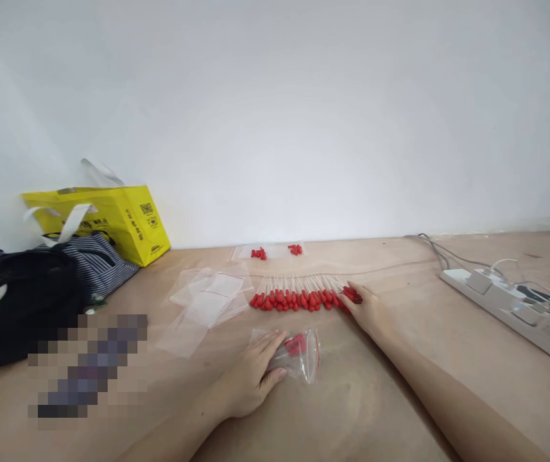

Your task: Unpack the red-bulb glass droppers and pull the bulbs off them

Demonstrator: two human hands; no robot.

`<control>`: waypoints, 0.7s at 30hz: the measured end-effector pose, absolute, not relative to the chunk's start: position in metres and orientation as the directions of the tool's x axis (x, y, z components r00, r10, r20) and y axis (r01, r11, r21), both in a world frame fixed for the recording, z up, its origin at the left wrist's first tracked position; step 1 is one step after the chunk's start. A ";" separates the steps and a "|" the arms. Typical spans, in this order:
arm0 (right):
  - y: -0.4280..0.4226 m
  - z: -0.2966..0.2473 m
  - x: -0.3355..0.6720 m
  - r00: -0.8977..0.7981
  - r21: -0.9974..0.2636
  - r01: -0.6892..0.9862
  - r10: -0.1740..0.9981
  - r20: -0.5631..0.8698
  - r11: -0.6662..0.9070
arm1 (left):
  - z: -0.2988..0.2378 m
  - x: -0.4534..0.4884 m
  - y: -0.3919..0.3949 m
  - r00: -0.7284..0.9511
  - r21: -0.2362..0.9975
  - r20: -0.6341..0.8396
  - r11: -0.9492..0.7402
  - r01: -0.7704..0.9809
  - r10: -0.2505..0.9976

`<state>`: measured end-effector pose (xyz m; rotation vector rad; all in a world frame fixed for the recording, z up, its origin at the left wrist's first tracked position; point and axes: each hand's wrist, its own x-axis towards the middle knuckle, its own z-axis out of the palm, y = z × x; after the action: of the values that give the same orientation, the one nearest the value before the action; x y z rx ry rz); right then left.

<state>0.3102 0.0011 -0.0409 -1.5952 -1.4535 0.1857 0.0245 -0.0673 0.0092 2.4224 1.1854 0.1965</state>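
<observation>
A row of droppers with red bulbs and thin pale stems lies on the table, bulbs towards me. At its right end, my right hand has its fingers and thumb closed around several red bulbs. My left hand lies on a clear zip bag, fingers stretched and thumb apart. Inside that bag a few red bulbs show; the hand covers its left part. Flat, clear zip bags overlap to the left of the row. Behind it, filled bags with red bulbs lie near the wall.
On the right stands a white power strip with chargers and cables. A yellow shopping bag, a striped bag and a black bag are on the left. A pixelated patch hides something at the front left.
</observation>
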 end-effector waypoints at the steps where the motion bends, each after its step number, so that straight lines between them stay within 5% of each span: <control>1: 0.000 -0.041 0.309 0.278 -0.712 0.689 0.858 0.432 0.135 | 0.009 0.025 -0.067 0.626 0.441 -0.057 -0.543 0.715 0.778; 21: 0.007 -0.048 0.331 0.367 -0.767 0.641 0.869 0.332 0.022 | 0.010 0.025 -0.068 0.638 0.433 -0.037 -0.563 0.704 0.769</control>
<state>0.3314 0.0070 -0.0479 -1.6948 -1.3516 0.3064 0.0245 -0.0682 0.0104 2.4505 1.1633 0.2168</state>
